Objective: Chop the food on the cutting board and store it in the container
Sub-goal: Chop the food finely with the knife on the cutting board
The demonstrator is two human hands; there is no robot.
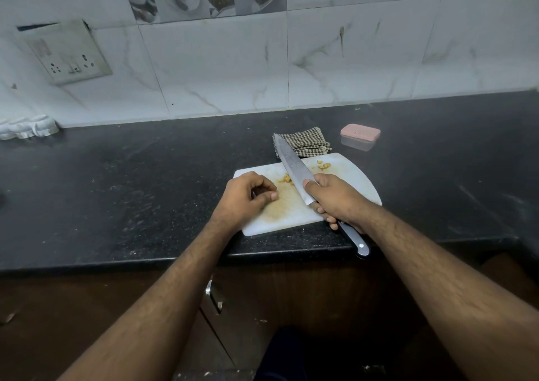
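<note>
Food (285,179) lies on the white board (354,176). The right hand (335,198) grips the knife (293,167). The left hand (248,195) rests curled beside the food, holding nothing that can be seen.

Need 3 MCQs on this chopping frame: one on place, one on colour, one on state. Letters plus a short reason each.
1. Where does the checked cloth lie?
A. behind the cutting board
B. on the container
C. under the left hand

2. What colour is the container's lid?
A. green
B. pink
C. black

3. What is the state of the container?
A. open and full
B. tipped on its side
C. closed, lid on

Answers:
1. A: the cloth lies on the counter at the board's far edge, under the knife tip.
2. B: the lid is pale pink over a clear box.
3. C: the lid sits flat on top; the food pieces are on the board, and the right hand grips the knife while the left hand rests on the board.
</note>
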